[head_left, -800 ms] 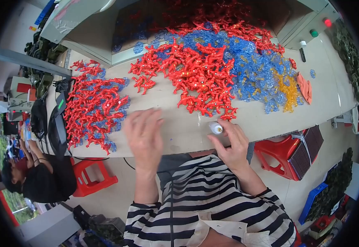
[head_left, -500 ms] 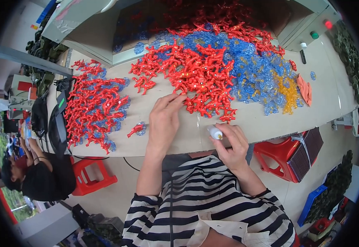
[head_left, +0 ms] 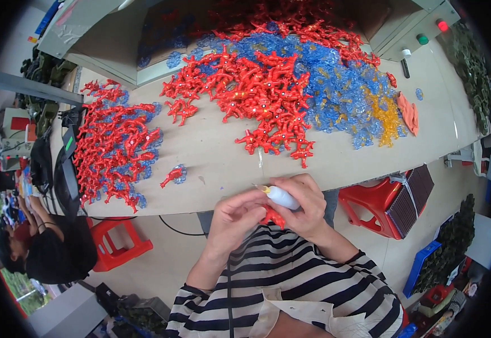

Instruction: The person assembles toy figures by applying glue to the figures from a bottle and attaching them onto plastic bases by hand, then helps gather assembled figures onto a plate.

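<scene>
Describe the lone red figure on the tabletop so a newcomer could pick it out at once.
Start at the pale table and find the crowded group of red figures on its left part. Right of that group's near end, toward the table's front edge, lies one red figure with a blue clear piece. Unlike its neighbours, it lies alone, touching no other figure.

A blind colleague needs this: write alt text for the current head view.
The left hand holds a red figure and the right hand a white bottle, close together at the edge of a table. Beyond lies a heap of red figures, with clear blue pieces and some yellow ones to its right; more red figures and blue pieces at left.
</scene>
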Action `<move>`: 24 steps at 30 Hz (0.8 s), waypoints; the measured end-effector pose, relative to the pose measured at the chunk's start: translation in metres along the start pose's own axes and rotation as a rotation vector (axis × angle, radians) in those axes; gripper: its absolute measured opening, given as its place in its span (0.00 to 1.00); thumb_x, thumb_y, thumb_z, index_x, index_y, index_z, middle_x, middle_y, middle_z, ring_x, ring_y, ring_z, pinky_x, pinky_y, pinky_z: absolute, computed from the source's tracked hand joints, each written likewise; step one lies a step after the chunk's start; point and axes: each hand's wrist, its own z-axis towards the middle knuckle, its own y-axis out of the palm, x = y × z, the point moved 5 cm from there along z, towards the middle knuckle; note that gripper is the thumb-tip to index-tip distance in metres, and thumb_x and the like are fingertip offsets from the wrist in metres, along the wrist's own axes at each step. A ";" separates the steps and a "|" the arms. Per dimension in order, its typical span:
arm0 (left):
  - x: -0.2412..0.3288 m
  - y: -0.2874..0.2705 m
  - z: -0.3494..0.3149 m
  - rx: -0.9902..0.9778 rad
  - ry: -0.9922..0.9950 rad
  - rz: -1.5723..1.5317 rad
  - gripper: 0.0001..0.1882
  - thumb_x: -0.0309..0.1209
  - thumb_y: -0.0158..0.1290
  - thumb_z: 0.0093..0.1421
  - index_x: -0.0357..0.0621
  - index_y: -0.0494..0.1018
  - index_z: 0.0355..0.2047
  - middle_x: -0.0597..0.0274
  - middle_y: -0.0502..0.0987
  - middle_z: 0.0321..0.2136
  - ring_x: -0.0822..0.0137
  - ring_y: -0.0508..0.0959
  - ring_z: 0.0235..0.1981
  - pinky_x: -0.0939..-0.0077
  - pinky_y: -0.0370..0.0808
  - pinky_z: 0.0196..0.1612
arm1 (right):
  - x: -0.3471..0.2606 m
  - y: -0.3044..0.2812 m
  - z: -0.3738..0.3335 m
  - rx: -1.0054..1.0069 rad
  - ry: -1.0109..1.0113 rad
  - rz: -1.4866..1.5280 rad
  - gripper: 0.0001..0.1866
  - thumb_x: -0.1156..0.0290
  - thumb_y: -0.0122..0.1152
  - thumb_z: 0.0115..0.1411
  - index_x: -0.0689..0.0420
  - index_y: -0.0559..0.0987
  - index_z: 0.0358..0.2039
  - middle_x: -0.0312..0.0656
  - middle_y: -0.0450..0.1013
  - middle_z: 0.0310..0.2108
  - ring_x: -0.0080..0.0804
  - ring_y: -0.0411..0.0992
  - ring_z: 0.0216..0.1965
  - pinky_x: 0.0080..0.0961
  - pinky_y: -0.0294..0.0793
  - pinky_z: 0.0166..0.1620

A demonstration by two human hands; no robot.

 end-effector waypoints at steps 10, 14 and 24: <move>-0.026 -0.003 0.001 0.143 0.036 -0.117 0.12 0.23 0.49 0.59 0.33 0.71 0.44 0.58 0.74 0.38 0.70 0.75 0.40 0.78 0.71 0.45 | 0.004 0.001 -0.027 0.181 0.224 0.246 0.20 0.68 0.51 0.61 0.66 0.62 0.48 0.45 0.69 0.35 0.26 0.68 0.35 0.20 0.67 0.41; -0.018 0.009 0.001 0.158 0.046 0.089 0.11 0.22 0.48 0.59 0.34 0.71 0.43 0.57 0.73 0.39 0.70 0.75 0.39 0.77 0.72 0.45 | 0.004 0.003 -0.018 0.186 0.181 0.178 0.20 0.66 0.51 0.61 0.66 0.63 0.48 0.45 0.69 0.35 0.26 0.68 0.35 0.20 0.67 0.40; -0.026 -0.002 -0.010 0.083 -0.148 -0.221 0.11 0.30 0.47 0.62 0.37 0.67 0.43 0.59 0.74 0.36 0.72 0.73 0.35 0.78 0.71 0.39 | 0.001 -0.023 -0.011 0.232 0.257 0.297 0.20 0.78 0.63 0.45 0.66 0.72 0.41 0.48 0.72 0.29 0.30 0.71 0.27 0.20 0.69 0.30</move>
